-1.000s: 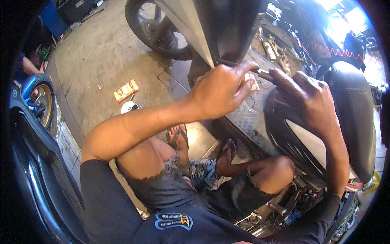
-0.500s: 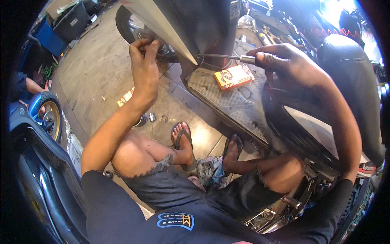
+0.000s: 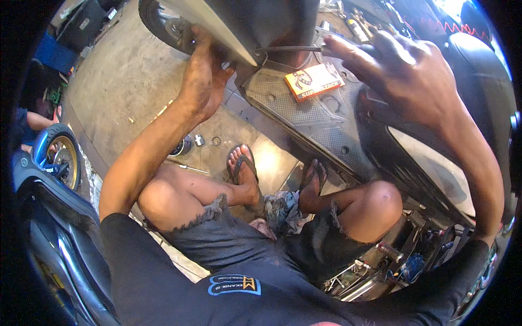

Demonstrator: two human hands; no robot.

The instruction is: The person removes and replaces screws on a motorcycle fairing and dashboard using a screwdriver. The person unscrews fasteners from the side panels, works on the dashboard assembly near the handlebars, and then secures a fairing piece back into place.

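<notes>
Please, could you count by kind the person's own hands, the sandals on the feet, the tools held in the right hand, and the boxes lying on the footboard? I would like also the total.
Left hand and right hand: 2 hands
Left sandal and right sandal: 2 sandals
Long-shafted tool: 1
Orange-and-white box on the footboard: 1
Total: 6

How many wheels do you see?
2: a dark wheel near the left hand, and a gold-rimmed wheel at the far left. Others may be hidden.
</notes>
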